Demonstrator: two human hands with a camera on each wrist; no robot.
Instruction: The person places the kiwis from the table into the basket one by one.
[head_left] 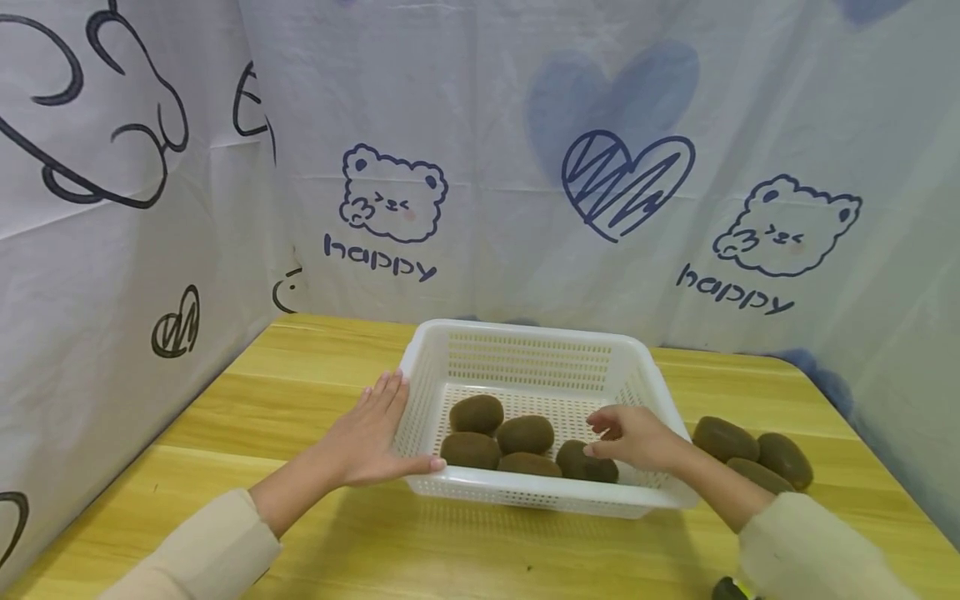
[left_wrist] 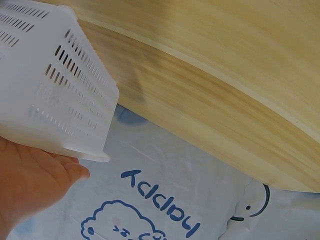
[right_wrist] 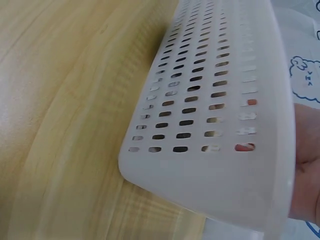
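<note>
A white slotted plastic basket (head_left: 540,496) stands on the table with several brown kiwis (head_left: 525,434) in its near half. My left hand (head_left: 367,437) rests on the basket's left side, its fingers straight along the rim and the thumb on the front left corner. The left wrist view has that hand (left_wrist: 37,180) against the basket's rim. Over the basket's right part hovers my right hand (head_left: 637,437), fingers loosely bent and apart, thumb overlapping the rightmost kiwi (head_left: 585,463). From the right wrist, the basket wall (right_wrist: 200,165) hides most of that hand's fingers.
Three more kiwis (head_left: 783,458) lie on the wooden table (head_left: 465,558), right of the basket, beside my right forearm. A dark object with a yellow-green patch (head_left: 731,589) shows at the bottom edge. Printed white cloth (head_left: 495,250) hangs behind the table and along its left side.
</note>
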